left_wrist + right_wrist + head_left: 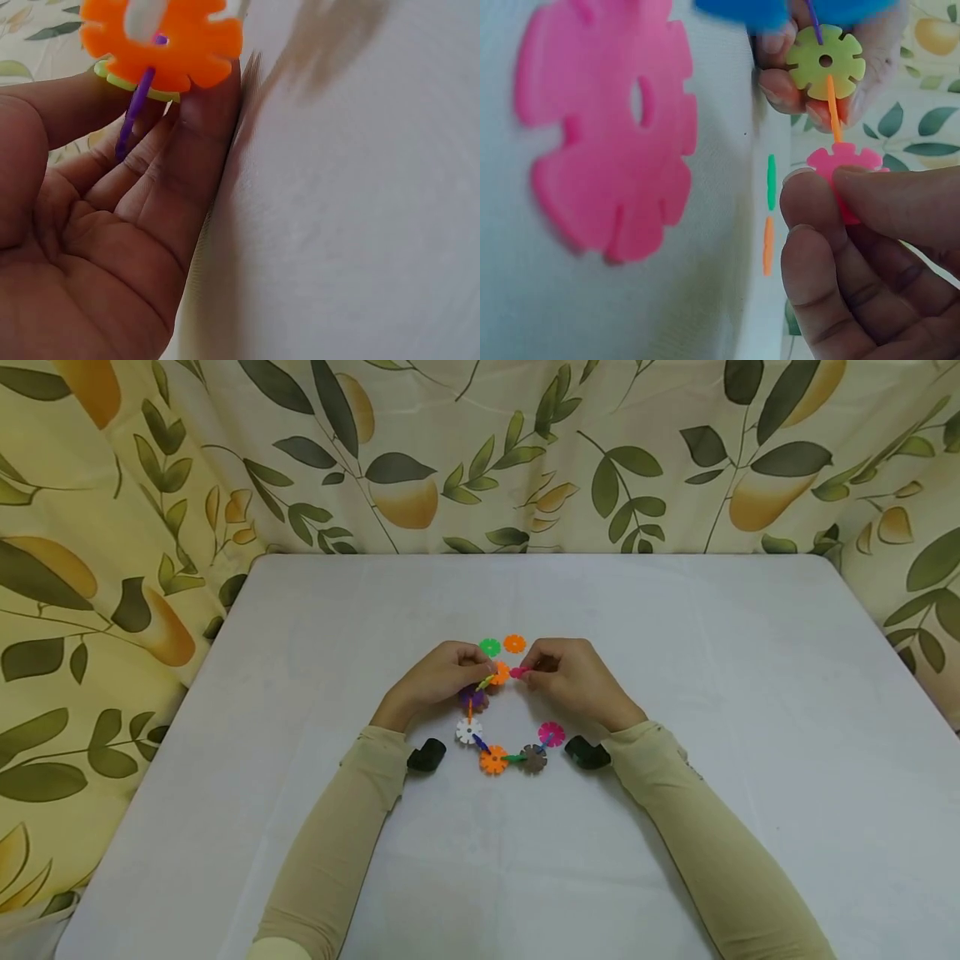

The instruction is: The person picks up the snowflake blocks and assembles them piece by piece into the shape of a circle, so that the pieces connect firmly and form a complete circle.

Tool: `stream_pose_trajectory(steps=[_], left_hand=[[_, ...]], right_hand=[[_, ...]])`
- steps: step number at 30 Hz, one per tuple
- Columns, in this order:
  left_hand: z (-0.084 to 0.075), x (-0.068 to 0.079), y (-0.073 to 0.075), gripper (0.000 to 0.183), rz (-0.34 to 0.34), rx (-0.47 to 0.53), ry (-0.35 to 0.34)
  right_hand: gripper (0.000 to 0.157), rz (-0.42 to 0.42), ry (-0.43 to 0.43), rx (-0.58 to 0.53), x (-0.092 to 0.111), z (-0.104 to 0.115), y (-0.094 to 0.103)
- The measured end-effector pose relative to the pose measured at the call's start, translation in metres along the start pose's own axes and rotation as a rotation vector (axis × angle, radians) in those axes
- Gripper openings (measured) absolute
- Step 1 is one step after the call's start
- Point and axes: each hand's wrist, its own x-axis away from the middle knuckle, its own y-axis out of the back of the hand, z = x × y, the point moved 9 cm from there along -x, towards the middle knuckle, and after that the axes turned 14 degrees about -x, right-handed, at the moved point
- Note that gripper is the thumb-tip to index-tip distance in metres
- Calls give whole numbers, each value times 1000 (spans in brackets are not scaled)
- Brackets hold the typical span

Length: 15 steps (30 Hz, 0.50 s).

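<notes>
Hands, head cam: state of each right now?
Left hand: closed, pinching the yellow-green disc at the chain's end.
Right hand: closed, pinching a small pink disc.

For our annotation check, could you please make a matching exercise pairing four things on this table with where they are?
Things:
1. green disc
2. pink piece
3. white disc
4. grey disc

Places:
A. pinched in the right hand
B. loose beyond the hands, beside a loose orange disc
C. in the chain, next to the near orange disc, on its right in the head view
D. in the chain, just below the left hand

Pairs: 1-B, 2-A, 3-D, 4-C
</notes>
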Motion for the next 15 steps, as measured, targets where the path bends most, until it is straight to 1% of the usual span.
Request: stream_pose_trajectory(steps=[4, 10, 15], left_hand=[[-1, 0, 0, 20, 4, -8, -2], [-3, -1, -4, 21, 38, 68, -16], [-4, -1, -5, 20, 49, 85, -33]], right_hand=[[11, 9, -1, -5, 0, 0, -1], [10, 6, -7, -41, 1, -1, -1], [9, 17, -25, -95, 0, -1, -3]])
